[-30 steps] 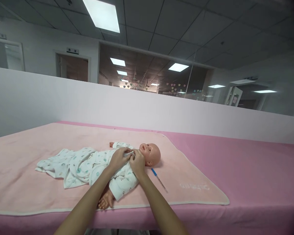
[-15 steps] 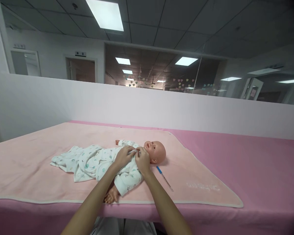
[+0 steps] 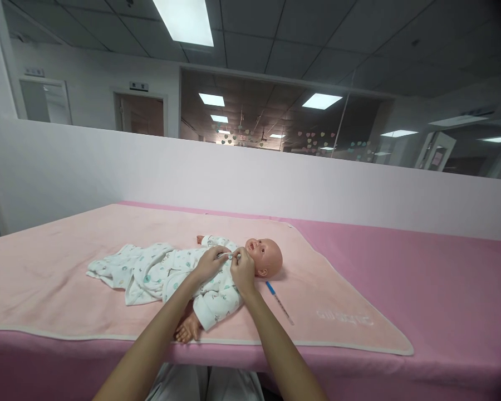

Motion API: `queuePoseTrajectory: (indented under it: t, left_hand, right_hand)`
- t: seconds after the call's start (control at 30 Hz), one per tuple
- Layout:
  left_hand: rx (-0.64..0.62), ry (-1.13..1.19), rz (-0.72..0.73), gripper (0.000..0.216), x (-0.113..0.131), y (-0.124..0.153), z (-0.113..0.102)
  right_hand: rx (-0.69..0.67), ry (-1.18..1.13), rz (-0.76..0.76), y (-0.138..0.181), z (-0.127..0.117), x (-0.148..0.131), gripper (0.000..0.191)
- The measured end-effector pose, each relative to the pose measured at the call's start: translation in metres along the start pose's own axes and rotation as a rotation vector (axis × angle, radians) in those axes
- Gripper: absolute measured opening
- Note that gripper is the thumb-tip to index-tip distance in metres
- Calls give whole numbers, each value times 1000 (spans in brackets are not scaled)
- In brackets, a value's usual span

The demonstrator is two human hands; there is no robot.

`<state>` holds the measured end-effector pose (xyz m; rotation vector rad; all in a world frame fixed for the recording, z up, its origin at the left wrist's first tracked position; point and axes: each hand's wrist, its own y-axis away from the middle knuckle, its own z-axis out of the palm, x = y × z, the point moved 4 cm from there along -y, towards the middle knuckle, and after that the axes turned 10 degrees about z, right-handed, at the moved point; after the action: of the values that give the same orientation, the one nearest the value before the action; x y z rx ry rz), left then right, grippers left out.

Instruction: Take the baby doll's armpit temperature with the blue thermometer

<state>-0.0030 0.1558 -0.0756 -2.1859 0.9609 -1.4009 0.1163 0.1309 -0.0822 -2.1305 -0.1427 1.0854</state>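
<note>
The view having swung slightly left in a second, a person's left hand [image 3: 211,264] and right hand [image 3: 242,272] pinch the printed white gown [image 3: 179,260] on a doll [image 3: 270,255].

No text can be read: the pale lettering [image 3: 344,318] on the blanket [image 3: 338,292] and the sign [image 3: 139,86] above the doorway [image 3: 146,116] are unclear.

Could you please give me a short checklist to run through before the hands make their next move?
1. Doll lying on its back on the blanket: ok.
2. Left hand and right hand both on the upper front of the clothes: ok, pinching cloth.
3. Clothes fastened there: cannot tell, the hands cover it.
4. Lower part of the clothes smooth: not ok, it lies rumpled.
5. Blue-ended stick clear of both hands: ok.
</note>
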Motion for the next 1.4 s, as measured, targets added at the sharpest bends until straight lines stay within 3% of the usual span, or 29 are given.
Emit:
queuePoseTrajectory:
  t: [0.3,0.57,0.9,1.07,1.3,1.4]
  left_hand:
    - [53,-41,1,23,1,2,-1]
    - [42,65,16,38,13,5,-4]
    - [15,8,27,28,15,5,-7]
    - [8,-83,24,28,12,4,-6]
    - [-119,-145,9,29,15,2,-10]
    - [-212,-171,71,30,21,-1,-14]
  right_hand:
    - [5,-9,-25,0,1,-1,22]
    - [-14,27,-60,-1,2,-1,32]
    - [63,53,-19,0,-1,-2,15]
    - [40,71,-17,-1,2,1,18]
    - [-15,80,-11,-1,2,-1,24]
    - [-11,91,-6,-1,0,-2,21]
